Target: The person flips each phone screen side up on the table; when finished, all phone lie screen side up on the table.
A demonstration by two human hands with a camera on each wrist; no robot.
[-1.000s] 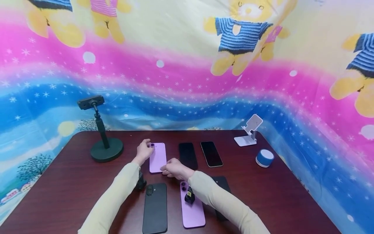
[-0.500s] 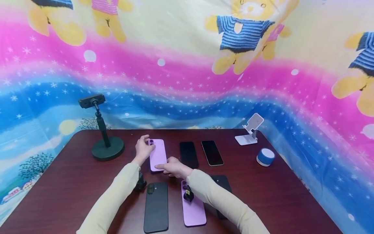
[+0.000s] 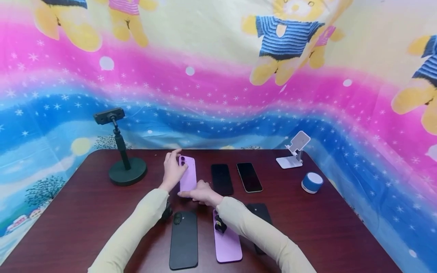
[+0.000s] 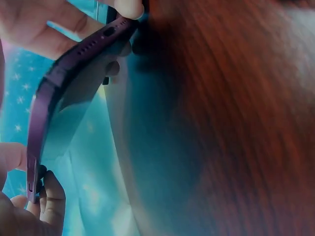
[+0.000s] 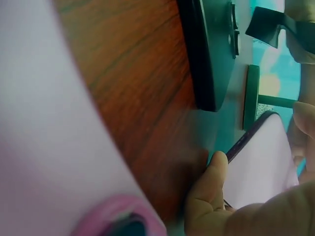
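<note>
A lilac smartphone [image 3: 189, 179], its back with two lenses facing up, is held by both hands near the table's far side. My left hand [image 3: 173, 171] grips its upper left side, thumb on the back by the lenses. The right hand [image 3: 203, 193] pinches the lower end, thumb across the back and fingers beneath. In the left wrist view the lilac phone [image 4: 51, 91] is raised off the tabletop, its port edge toward the camera and fingers at both ends. The right wrist view shows the right hand [image 5: 246, 211] gripping one edge of the phone [image 5: 266, 162].
A black phone [image 3: 184, 242] and another lilac phone [image 3: 228, 244] lie nearest. A dark phone [image 3: 261, 213] is partly under the right sleeve. Two screen-up phones [image 3: 222, 180] lie right of the hands. A dark stand [image 3: 128, 172], white phone holder [image 3: 289, 162] and blue-white cylinder [image 3: 312, 182] stand beyond.
The right thumb has moved from the phone's lower corner across its back. Both hands now hold the lilac phone raised, shifted slightly away and tilted. The other phones stay put.
</note>
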